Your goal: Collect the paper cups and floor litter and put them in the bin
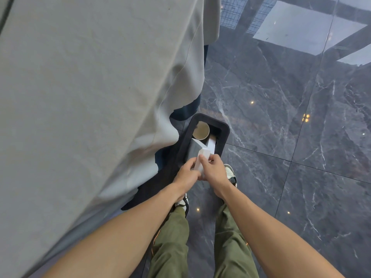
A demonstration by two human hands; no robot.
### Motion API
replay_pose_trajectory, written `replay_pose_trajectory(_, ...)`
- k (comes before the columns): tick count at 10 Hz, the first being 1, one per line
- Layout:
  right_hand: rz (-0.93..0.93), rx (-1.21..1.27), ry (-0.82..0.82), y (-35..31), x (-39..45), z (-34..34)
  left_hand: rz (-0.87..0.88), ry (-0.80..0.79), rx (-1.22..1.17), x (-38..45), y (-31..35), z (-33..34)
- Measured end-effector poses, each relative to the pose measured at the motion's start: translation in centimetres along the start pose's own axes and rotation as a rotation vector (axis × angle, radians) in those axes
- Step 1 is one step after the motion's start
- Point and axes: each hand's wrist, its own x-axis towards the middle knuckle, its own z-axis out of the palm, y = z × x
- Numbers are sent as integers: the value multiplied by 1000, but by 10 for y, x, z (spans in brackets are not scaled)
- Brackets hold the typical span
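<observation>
- a black bin (pixel 224 137) with a rounded rectangular rim is seen standing on the dark marbled floor (pixel 281 137), just beside the hanging edge of a grey cloth (pixel 90 97) that covers the bench.
- inside the bin a paper cup (pixel 201 131) is seen, mouth up, at the far end, with a brownish inside.
- next to the cup, pale flat pieces of litter (pixel 211 144) are seen leaning in the bin; what they are cannot be told.
- a white box-like piece (pixel 201 160) is held over the near end of the bin, tilted, its far end pointing down into the opening.
- the left hand (pixel 187 177) is closed on the near left side of the white piece, its fingers (pixel 190 163) curled against it.
- the right hand (pixel 213 170) is closed on the right side of the same piece, with the thumb and fingers pinched around its edge.
- both hands are touching each other at the piece.
- olive trousers (pixel 172 247) and light shoes (pixel 229 173) are seen below the arms, the feet set just beside the bin.
- small bright light spots are reflected in the floor.
</observation>
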Motion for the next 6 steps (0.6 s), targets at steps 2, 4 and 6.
replay_pose_trajectory(2,-70,-240,42,-17,0,-5,9,-16,-166,0,6,6)
replay_pose_trajectory(4,-40,-275,-2,-26,6,-1,-29,94,-159,-3,16,-8)
replay_pose_trajectory(6,-90,-455,-69,-22,-16,-9,20,174,46,-24,17,-18)
